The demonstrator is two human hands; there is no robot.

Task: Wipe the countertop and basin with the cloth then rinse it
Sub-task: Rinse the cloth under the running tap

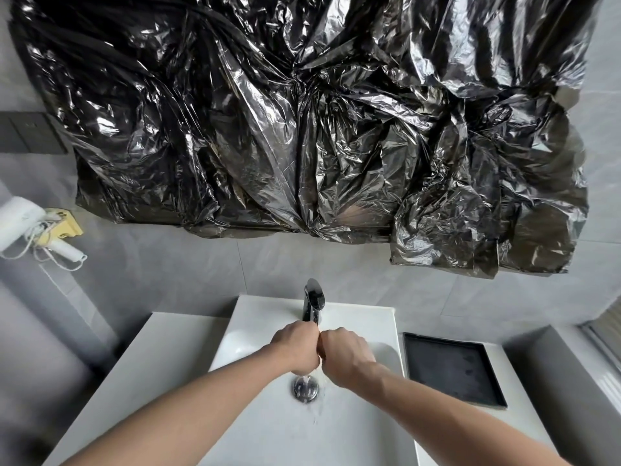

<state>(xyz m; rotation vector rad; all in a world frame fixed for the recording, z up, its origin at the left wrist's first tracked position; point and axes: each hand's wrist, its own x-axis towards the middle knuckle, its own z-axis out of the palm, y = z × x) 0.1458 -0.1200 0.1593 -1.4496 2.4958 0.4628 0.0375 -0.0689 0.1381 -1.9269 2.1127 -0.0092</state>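
A: Cloth, the one meant for wiping: it is almost wholly hidden, squeezed between the two fists over the white rectangular ceramic basin (268,428). Only a thin pale sliver (318,331) shows where the knuckles meet, too small to tell its colour for sure.

B: How do the hands sit?

A: The left hand (295,346) is curled tight into a fist, and the right hand (346,356) is curled the same way, touching it knuckle to knuckle. Both seem to grip the cloth inside, wringing-style, just below the dark glossy metal faucet (314,299), which stands at twelve o'clock from them.

B: Any water?

A: A thin stream (307,378) falls from under the fists to the round chrome drain plug (305,387) at six o'clock of the hands, with a wet trail running on toward the near rim.

B: And around the basin?

A: The white stone countertop (148,371) lies at nine o'clock. At three o'clock, a flat black square tray (453,368) rests on the counter, apart from the basin. Crumpled black plastic sheeting (302,122) covers the wall at twelve o'clock, and a white wall-mounted hair dryer (23,223) with a coiled cord hangs at ten o'clock.
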